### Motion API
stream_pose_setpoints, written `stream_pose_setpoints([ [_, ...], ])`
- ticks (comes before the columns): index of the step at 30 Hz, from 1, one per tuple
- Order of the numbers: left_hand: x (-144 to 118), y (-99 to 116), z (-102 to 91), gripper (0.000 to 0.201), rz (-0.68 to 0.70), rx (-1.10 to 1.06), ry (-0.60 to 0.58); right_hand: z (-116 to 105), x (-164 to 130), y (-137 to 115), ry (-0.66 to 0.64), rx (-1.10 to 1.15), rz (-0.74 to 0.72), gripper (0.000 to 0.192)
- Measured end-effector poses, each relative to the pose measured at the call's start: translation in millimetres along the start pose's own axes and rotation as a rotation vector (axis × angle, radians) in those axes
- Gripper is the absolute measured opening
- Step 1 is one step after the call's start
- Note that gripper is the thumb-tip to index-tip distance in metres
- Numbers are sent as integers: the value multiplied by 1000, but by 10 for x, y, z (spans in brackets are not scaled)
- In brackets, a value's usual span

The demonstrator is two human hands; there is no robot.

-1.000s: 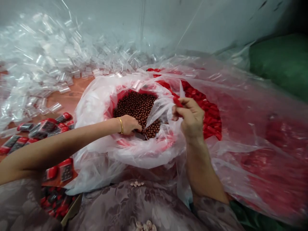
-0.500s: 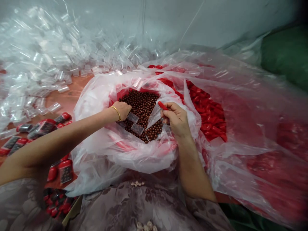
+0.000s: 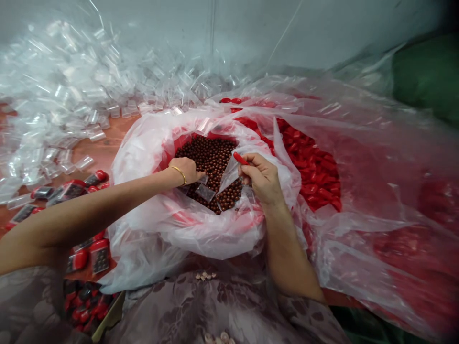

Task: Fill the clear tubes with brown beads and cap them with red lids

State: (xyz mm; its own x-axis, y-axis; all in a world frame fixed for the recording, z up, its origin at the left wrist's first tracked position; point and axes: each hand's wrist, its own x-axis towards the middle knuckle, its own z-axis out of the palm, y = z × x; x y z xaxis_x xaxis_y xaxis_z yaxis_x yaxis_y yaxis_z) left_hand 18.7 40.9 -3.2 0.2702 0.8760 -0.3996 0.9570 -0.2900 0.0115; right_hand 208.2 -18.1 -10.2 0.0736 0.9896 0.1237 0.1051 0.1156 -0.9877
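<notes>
A white plastic bag (image 3: 150, 157) lines a red tub filled with small brown balls (image 3: 211, 157). My left hand (image 3: 186, 169), with a gold bangle at the wrist, reaches into the tub and holds clear little containers (image 3: 205, 191) over the balls. My right hand (image 3: 260, 179) hovers at the tub's right rim, pinching a red cap (image 3: 241, 158) between thumb and fingers. Right of the tub, a large clear bag holds a heap of red caps (image 3: 315, 172).
A big pile of empty clear containers (image 3: 71, 95) covers the table at the back left. Filled containers with red caps (image 3: 89, 253) lie at the left, some in a cardboard box (image 3: 107, 315) near my lap. A green sack (image 3: 426, 76) sits at the far right.
My left hand rose out of the balls with clear containers in it. My right hand moved left and down toward the tub, still pinching the red cap.
</notes>
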Motion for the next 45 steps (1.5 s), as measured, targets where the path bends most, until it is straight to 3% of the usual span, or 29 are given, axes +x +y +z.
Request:
stream_pose_setpoints([
  [3,206,-28,27,51,-55,-247,-51,-8,3,22,-1,13,7,15],
  [5,314,-32,27,39,-79,-397,69,-12,3,34,-7,26,8,14],
  [8,374,-24,10,47,-152,-558,279,-15,2,36,-17,37,11,13],
  [9,366,-18,7,47,-184,-597,255,-15,2,33,-19,39,10,14],
  [12,301,15,22,52,-231,-612,-21,-16,2,20,-22,35,7,14],
  [14,264,50,49,52,-204,-549,-118,-15,1,11,-18,32,11,13],
  [18,262,82,64,39,-125,-490,-69,-14,-3,2,-6,35,11,14],
  [26,350,-63,-93,18,-118,-437,-318,-24,-2,18,-22,51,-2,13],
  [30,530,97,4,16,-87,-616,-245,-33,-12,10,-5,51,-4,14],
  [34,656,287,104,14,-7,-876,-80,-44,-22,0,-10,59,-1,15],
  [38,621,301,66,26,111,-1113,43,-45,-24,-18,-3,83,12,15],
  [42,494,164,7,35,362,-1531,44,-36,-12,-16,22,126,18,17],
  [45,347,54,-4,44,557,-1665,6,-36,2,4,26,150,20,19],
])
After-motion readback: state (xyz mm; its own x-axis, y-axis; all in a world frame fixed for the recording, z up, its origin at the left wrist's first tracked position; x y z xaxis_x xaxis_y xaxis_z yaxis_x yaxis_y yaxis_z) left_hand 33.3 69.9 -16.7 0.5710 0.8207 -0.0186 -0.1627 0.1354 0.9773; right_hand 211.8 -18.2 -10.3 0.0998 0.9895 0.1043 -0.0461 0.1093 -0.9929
